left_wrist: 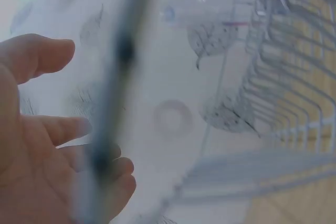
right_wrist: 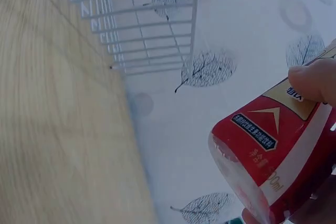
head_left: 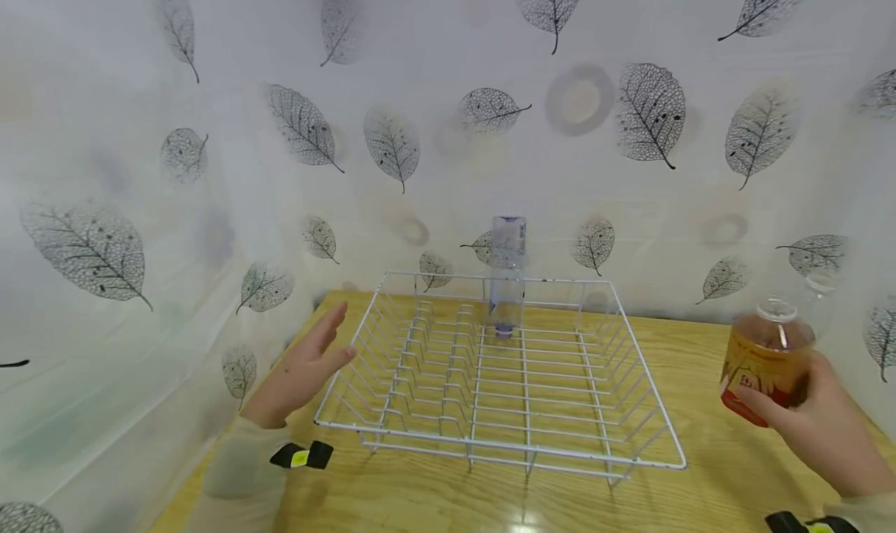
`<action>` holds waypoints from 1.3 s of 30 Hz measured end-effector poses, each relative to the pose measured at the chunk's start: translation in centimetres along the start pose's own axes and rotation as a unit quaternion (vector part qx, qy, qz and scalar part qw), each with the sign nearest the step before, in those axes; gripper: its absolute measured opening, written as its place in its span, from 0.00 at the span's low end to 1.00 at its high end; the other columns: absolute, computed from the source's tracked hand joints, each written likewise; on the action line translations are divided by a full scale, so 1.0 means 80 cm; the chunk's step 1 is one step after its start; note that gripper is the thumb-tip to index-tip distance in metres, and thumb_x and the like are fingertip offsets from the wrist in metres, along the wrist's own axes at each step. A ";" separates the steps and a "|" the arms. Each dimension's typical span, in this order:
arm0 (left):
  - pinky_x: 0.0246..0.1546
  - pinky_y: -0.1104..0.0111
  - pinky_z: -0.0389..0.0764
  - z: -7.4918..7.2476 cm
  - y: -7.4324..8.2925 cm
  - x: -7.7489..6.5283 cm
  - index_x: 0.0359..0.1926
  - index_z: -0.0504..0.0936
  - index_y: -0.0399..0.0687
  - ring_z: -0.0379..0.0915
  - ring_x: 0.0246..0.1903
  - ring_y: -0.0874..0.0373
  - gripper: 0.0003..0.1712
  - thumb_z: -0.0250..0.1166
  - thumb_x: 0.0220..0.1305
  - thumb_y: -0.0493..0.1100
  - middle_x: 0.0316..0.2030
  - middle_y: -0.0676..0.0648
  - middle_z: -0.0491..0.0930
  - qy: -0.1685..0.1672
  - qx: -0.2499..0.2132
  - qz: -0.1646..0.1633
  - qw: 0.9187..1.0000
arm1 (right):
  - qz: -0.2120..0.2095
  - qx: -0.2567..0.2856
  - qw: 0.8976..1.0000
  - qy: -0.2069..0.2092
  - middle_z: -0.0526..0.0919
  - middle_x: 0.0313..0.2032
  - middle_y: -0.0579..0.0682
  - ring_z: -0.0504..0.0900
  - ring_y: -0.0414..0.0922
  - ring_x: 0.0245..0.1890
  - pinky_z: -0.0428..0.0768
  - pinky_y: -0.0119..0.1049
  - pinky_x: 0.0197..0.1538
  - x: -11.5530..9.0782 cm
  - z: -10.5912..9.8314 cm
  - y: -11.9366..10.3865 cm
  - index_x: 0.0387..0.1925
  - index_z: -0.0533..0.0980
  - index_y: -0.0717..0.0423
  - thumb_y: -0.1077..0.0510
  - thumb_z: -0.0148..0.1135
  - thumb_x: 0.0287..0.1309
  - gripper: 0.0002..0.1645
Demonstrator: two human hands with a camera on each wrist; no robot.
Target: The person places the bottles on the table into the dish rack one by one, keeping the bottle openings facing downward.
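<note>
My right hand (head_left: 833, 432) grips a drink bottle (head_left: 763, 362) with a red and gold label, held to the right of a white wire dish rack (head_left: 497, 447). Its neck points up in the head view, and the clear base shows in the right wrist view. My left hand (head_left: 297, 381) hovers by the rack's left side, fingers extended, holding nothing. Inside the rack, near its back, a clear bottle (head_left: 507, 284) stands upside down with its cap at the bottom.
The rack stands on a wood-grain table (head_left: 392, 494). A pale curtain (head_left: 448, 19) printed with dark leaves hangs behind and along the left side. Another clear bottle (head_left: 820, 288) shows partly behind the held one.
</note>
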State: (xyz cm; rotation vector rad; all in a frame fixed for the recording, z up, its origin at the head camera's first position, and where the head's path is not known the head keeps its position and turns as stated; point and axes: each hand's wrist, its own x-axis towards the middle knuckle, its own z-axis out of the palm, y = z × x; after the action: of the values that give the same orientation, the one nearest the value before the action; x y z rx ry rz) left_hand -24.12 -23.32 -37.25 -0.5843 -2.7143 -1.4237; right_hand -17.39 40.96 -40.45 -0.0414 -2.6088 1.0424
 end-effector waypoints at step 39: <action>0.72 0.55 0.61 0.184 0.158 0.037 0.74 0.65 0.41 0.61 0.71 0.47 0.57 0.76 0.52 0.66 0.70 0.42 0.67 0.049 0.400 0.306 0.862 | -0.397 -0.214 0.893 -0.016 0.82 0.51 0.51 0.78 0.54 0.52 0.77 0.55 0.53 0.005 0.156 -0.254 0.61 0.77 0.58 0.47 0.84 0.38 0.47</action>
State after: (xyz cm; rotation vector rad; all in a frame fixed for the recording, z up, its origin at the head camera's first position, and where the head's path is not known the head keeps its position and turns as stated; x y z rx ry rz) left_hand -20.41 -4.14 -35.34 -1.0822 -2.3633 -0.1378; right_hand -19.74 17.84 -35.03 0.8633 -2.4300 0.1767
